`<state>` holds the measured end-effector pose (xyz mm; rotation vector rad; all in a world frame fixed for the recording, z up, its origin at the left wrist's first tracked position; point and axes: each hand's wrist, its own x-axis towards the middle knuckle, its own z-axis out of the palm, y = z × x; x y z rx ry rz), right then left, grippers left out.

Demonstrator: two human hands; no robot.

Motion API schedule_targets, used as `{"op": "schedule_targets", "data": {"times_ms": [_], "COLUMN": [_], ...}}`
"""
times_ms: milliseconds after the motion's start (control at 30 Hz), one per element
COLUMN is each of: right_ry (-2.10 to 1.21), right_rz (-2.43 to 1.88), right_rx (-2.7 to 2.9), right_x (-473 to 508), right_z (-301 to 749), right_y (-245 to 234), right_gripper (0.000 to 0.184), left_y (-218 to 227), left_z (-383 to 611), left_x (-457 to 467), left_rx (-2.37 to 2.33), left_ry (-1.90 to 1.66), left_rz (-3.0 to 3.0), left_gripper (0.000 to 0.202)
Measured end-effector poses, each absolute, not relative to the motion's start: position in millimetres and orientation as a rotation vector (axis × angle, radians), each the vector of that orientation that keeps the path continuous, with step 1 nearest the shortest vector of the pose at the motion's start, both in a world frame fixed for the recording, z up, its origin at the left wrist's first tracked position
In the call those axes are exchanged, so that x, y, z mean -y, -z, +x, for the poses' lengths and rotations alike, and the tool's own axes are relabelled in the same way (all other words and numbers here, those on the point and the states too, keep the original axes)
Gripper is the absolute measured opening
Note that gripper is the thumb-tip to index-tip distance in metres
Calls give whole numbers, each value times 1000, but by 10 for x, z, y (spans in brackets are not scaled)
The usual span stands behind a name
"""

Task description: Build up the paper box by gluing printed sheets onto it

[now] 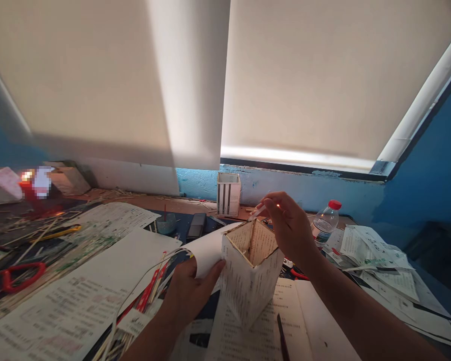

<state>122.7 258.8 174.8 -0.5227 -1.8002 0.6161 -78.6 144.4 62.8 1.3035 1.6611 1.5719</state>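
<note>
- At the far left, red-handled scissors (20, 275) lie on the cluttered tabletop (143, 200), among thin wooden sticks and printed scraps.
- Beyond them, a yellow-handled tool (62, 232) lies flat, near a blurred red object at the back edge.
- A large white printed paper sheet (71, 296) covers the near-left part of the tabletop, its right edge curling upward.
- A small clear round cup (166, 223) stands behind that sheet, just beside a flat dark rectangular block (196, 225).
- The left hand (190, 291) grips the left side of the open-topped square box (250, 273) covered in printed paper, thumb pressed to its near left wall, fingers hidden behind the curled sheet.
- The box is tilted with one corner toward the camera, its base resting on an open printed booklet (248, 331) at the centre of the tabletop.
- Further back, a smaller striped paper box (228, 193) stands upright against the blue wall under the window blind.
- The right hand (291, 230) hovers over the box's far right rim, fingers pinched on a thin pale stick (256, 213) that points left above the opening.
- A dark slim pen-like object (281, 336) lies on the booklet below the box.
- A clear plastic bottle with a red cap (325, 220) stands just right of the right hand.
- Loose printed papers (376, 255) are piled at the far right.
</note>
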Motion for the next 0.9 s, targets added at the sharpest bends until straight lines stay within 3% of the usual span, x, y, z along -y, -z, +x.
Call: {"op": "schedule_targets", "data": {"times_ms": [267,900], "right_ry": [-630,-167], "right_rz": [-506,-670], "right_rx": [1808,1873], "right_x": [-2580,-2556], "right_z": [1221,1234], "right_y": [-1741,-1716], "right_gripper": [20,18], "left_y": [-775,-779], "left_z": [-653,-642], "left_x": [-1371,-1359], "left_rx": [-1699,-1684], "left_ry": [-1628,-1623], "left_rz": [1250,1234], "left_gripper": [37,42]}}
